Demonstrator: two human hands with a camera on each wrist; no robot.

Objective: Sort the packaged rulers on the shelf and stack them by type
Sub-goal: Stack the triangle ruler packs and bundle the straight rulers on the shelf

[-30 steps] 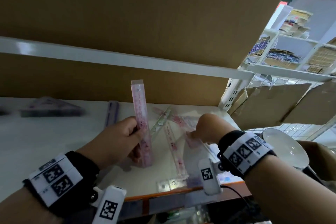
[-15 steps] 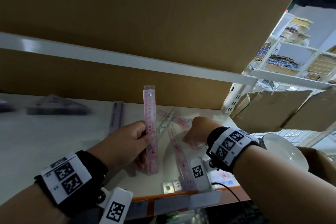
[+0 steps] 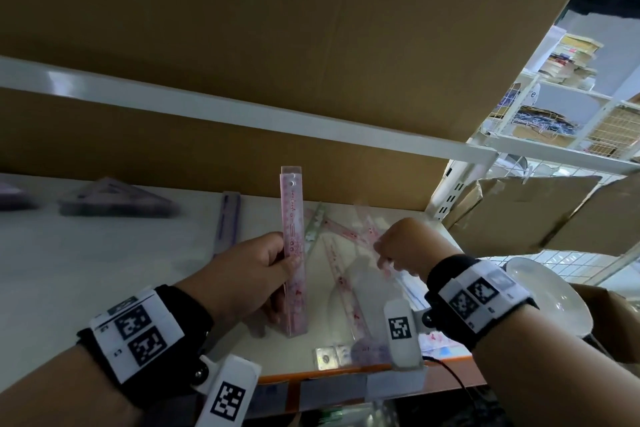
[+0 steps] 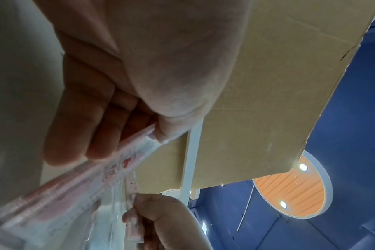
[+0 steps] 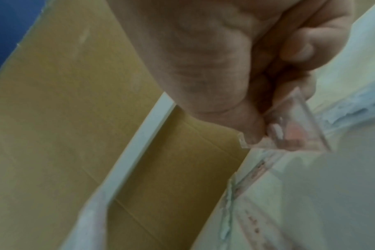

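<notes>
Rulers litter white shelf; cardboard overhead.

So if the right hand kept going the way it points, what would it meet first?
Probably the loose pink rulers lying crossed on the shelf just beyond the right hand; then the cardboard backing. Depth is unclear.

Two hands: the left hand holds one stack of pink rulers upright, how many in it cannot be told; the right hand pinches one clear packet. About three more pink rulers lie crossed on the shelf, with one green ruler, one purple ruler, two purple triangle piles and one white bowl
</notes>
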